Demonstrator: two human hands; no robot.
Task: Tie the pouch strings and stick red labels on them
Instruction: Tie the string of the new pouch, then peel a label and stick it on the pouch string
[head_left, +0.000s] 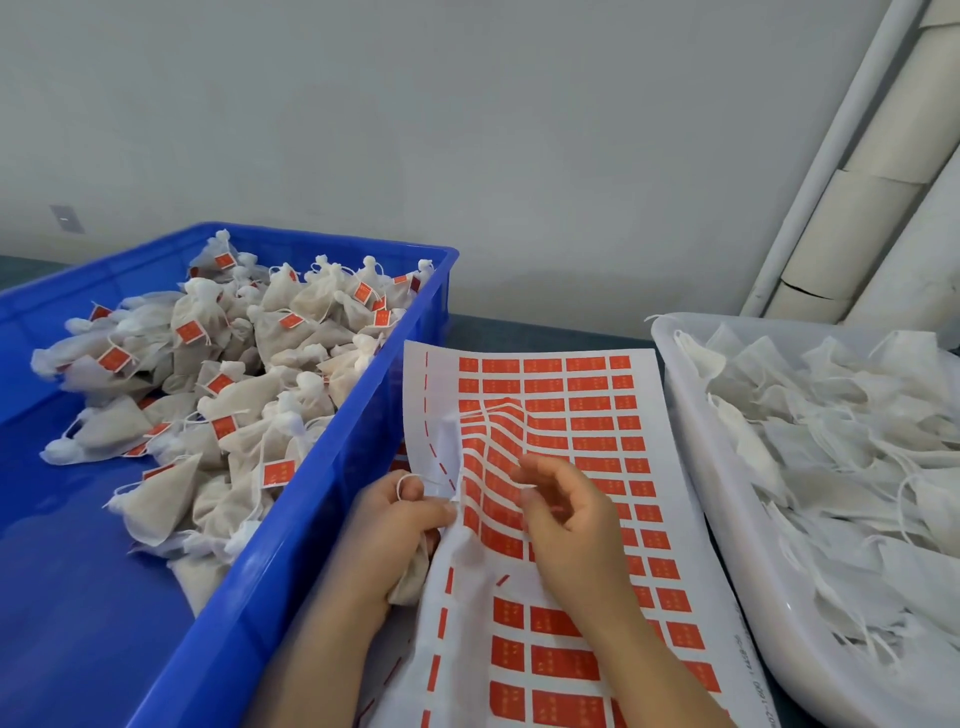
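Closest in, the left hand (400, 525) is curled round a small white pouch (413, 582), bunching its body in the palm. The pouch's string (410, 478) stands up in a loop over the top of that grip. Just right of the grip, the right hand (571, 525) hovers over the label sheet (561, 660) with thumb and fingertips drawn close. Whether it pinches a string end, a peeled label or nothing cannot be told. The sheet passes under both hands and is rucked up just beyond the grip, its red labels in rows. It looks like the tying step. To do it well, the left hand should hold the neck tight while the right draws the knot down snug, leaving a free tail for the label. The buckled sheet would peel better if smoothed flat. Left of the grip, a blue crate (363, 415) holds finished pouches (234, 364), tied and carrying red tags. Well to the right of the grip, a white tray (691, 452) holds a heap of loose pouches (831, 441) with no red labels.
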